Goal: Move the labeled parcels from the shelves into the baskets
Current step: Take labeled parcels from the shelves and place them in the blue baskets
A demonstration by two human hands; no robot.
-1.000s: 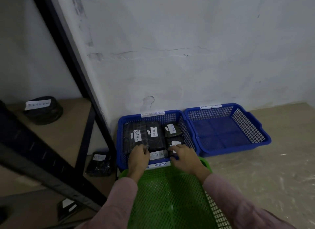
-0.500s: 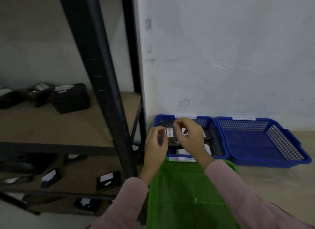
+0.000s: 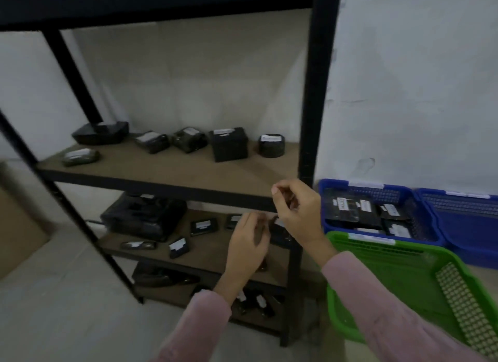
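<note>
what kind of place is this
Most likely a small storeroom or parcel-sorting corner. A black metal shelf rack holds black-wrapped parcels with white labels. Labelled plastic baskets, a blue basket already holding parcels and a green basket, sit by a bare white wall.

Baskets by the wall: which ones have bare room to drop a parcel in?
The green basket nearest you is bare across its floor, and the right blue basket looks bare too. The left blue basket, next to the shelf post, is crowded with labeled parcels.
</note>
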